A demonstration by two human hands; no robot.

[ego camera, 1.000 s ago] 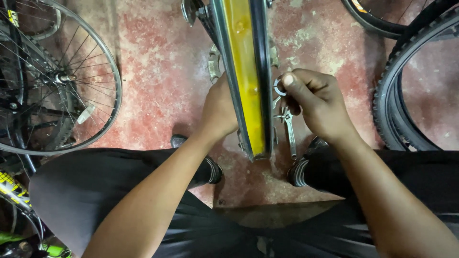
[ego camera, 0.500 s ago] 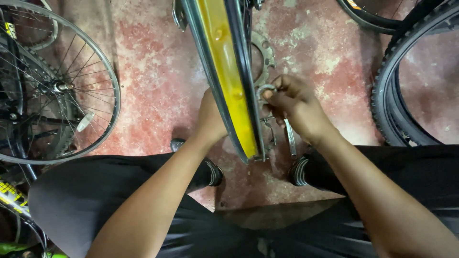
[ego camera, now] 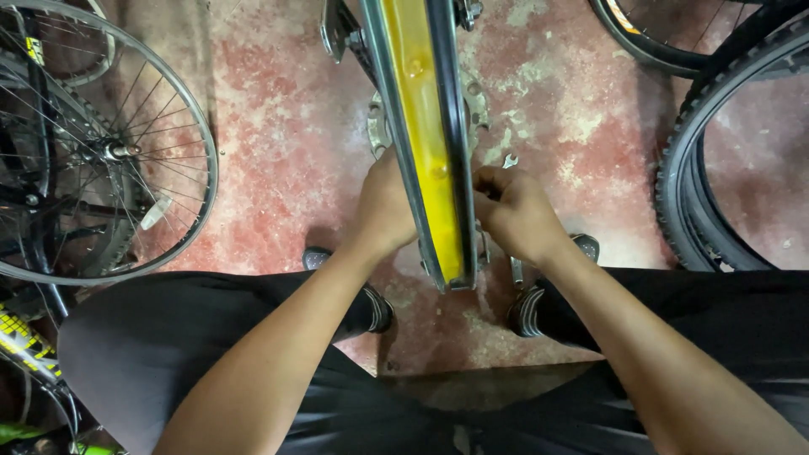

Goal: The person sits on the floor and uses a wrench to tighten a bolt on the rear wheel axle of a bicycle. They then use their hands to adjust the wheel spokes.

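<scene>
The right hand (ego camera: 514,215) is curled around a small metal spanner (ego camera: 509,162), only its open head showing above the knuckles. The left hand (ego camera: 386,206) is pressed flat against the far side of a bare wheel rim with yellow rim tape (ego camera: 425,135), held upright between the knees. The rim is judged stiff and light, best steadied at its edges; the spanner hard and slippery. The hub, the nut and the left fingertips are hidden. A spoked wheel (ego camera: 101,143) stands at left.
</scene>
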